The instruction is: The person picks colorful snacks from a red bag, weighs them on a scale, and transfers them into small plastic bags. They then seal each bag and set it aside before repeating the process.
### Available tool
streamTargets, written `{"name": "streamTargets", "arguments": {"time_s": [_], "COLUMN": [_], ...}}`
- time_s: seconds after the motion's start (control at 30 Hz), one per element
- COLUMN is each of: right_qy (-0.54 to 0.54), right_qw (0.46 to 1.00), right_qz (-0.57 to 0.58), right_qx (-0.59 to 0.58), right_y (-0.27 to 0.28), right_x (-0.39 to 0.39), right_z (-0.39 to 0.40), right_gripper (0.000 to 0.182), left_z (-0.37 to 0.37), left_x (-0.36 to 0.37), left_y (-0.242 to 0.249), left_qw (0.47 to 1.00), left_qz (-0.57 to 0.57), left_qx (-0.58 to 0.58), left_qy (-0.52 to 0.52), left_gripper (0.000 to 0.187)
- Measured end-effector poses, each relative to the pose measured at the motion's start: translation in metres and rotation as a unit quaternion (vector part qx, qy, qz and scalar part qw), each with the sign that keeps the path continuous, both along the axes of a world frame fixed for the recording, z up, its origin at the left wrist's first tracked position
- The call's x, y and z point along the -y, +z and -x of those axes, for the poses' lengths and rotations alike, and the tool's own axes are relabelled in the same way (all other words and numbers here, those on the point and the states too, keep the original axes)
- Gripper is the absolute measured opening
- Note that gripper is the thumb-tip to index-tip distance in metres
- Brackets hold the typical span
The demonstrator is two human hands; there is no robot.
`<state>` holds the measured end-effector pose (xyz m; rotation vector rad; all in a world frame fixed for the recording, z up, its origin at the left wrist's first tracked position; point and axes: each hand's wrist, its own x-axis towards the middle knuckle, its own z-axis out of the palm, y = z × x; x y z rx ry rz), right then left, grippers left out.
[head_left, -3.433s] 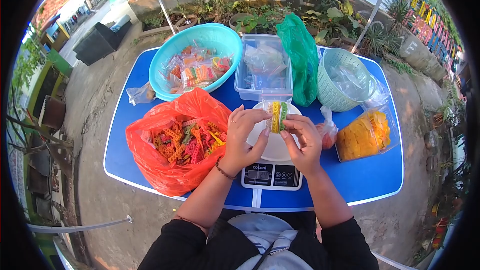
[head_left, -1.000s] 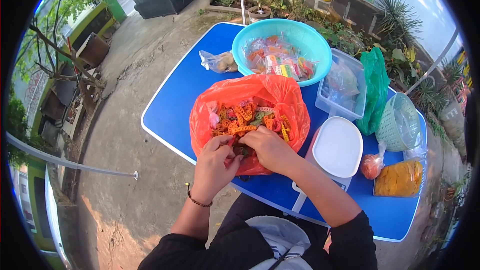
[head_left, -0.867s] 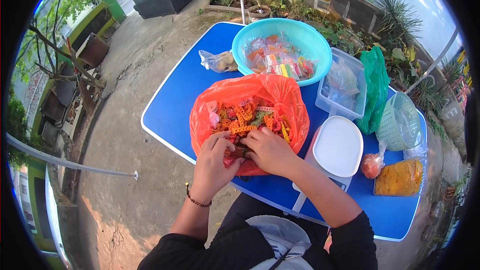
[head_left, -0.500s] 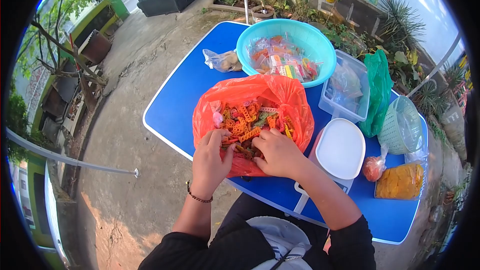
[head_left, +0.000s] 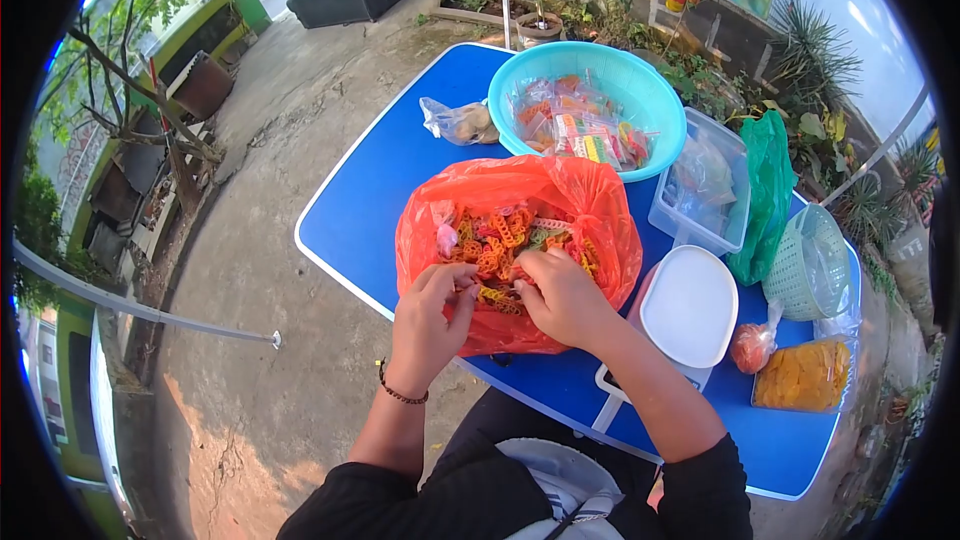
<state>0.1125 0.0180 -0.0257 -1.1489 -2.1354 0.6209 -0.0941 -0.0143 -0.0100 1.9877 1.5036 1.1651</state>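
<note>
A red plastic bag [head_left: 612, 225] lies wide open on the blue table, filled with ladder-shaped and wheel-shaped dry snack pieces [head_left: 505, 230] in orange, yellow and green. My left hand [head_left: 432, 315] is over the bag's near left side, thumb and fingers drawn together; anything between the tips is too small to make out. Opposite it, my right hand [head_left: 565, 298] reaches in from the near right with its fingertips curled close to the thumb among the pieces. What it pinches is partly hidden. A small pink bundle [head_left: 446, 238] sits inside the bag at the left.
Behind the bag stands a turquoise basin [head_left: 672, 130] of packed snack sachets. To the right are a white scale [head_left: 688, 305], a clear plastic box [head_left: 735, 230], a green bag [head_left: 770, 205], a pale green basket [head_left: 800, 265] and a pack of orange-yellow food [head_left: 802, 376].
Both hands have lifted slightly, and their fingertips have drawn in toward the thumbs. The whole view has shifted a little, so the table sits slightly further right and lower.
</note>
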Motion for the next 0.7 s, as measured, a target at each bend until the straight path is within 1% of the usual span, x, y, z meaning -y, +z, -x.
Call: {"name": "streamTargets", "arguments": {"time_s": [0.03,0.1,0.13,0.2,0.23,0.33,0.4,0.5,0.63,0.7], "right_qy": [-0.007,-0.007,-0.007,-0.005,-0.003,0.011,0.002,-0.016,-0.051,-0.041], "right_qw": [1.0,1.0,0.999,0.997,0.995,0.992,0.99,0.984,0.973,0.985], "right_qz": [0.02,0.004,-0.002,0.014,0.022,0.002,0.022,0.043,0.105,0.124], "right_qx": [0.02,0.029,0.033,0.077,0.099,0.123,0.141,0.171,0.199,0.111], "right_y": [0.0,0.002,0.003,0.004,0.004,-0.003,0.001,0.012,0.034,0.028], "right_x": [-0.001,0.0,0.001,-0.002,-0.004,-0.004,-0.006,-0.005,-0.007,-0.009], "right_z": [0.0,0.006,0.012,0.026,0.03,0.035,0.03,0.016,0.008,0.006], "right_gripper": [0.016,0.018,0.019,0.02,0.021,0.013,0.013,0.015,0.022,0.021], "left_z": [0.006,0.015,0.016,0.02,0.02,0.022,0.025,0.028,0.026,0.028], "left_x": [0.002,0.005,0.007,0.011,0.012,0.014,0.014,0.012,0.006,0.004], "left_y": [-0.003,-0.007,-0.007,-0.003,0.0,0.011,0.014,0.009,-0.007,-0.014], "left_qw": [1.0,0.997,0.996,0.992,0.991,0.986,0.983,0.984,0.982,0.982], "left_qz": [0.001,0.003,0.007,0.015,0.025,0.056,0.079,0.081,-0.01,-0.039], "left_qx": [-0.027,-0.082,-0.094,-0.119,-0.126,-0.143,-0.149,-0.142,-0.172,-0.174], "left_qy": [-0.002,-0.006,0.005,0.028,0.039,0.063,0.067,0.069,0.074,0.063], "left_gripper": [0.019,0.02,0.021,0.024,0.026,0.03,0.03,0.031,0.026,0.022]}}
